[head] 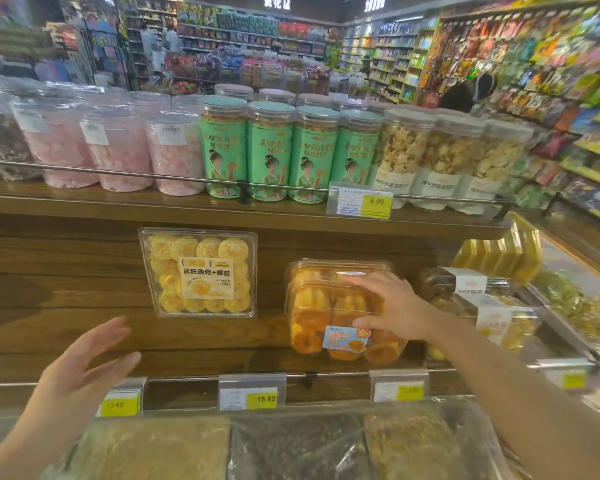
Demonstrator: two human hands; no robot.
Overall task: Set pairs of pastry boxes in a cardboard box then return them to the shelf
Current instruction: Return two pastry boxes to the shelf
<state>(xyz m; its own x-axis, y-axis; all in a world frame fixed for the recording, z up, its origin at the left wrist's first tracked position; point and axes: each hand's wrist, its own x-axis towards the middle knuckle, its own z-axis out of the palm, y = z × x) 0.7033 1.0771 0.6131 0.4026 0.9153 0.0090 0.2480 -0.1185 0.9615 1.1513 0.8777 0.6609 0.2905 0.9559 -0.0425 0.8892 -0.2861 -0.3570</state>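
Note:
A clear pastry box of orange-yellow pastries (326, 317) stands on the middle wooden shelf (66, 327), right of centre. My right hand (392, 308) grips its front right side, fingers spread over the lid and thumb by the blue label. A second clear box of yellow swirl cookies (198, 271) leans upright against the shelf back, to the left. My left hand (80, 372) hovers open below and left of that box, touching nothing. No cardboard box is in view.
More clear pastry boxes (478, 299) crowd the shelf to the right. Jars of snacks (267, 150) line the upper shelf behind a metal rail. Price tags (253, 391) hang along the lower rail. Bulk bins under plastic (274, 445) lie below.

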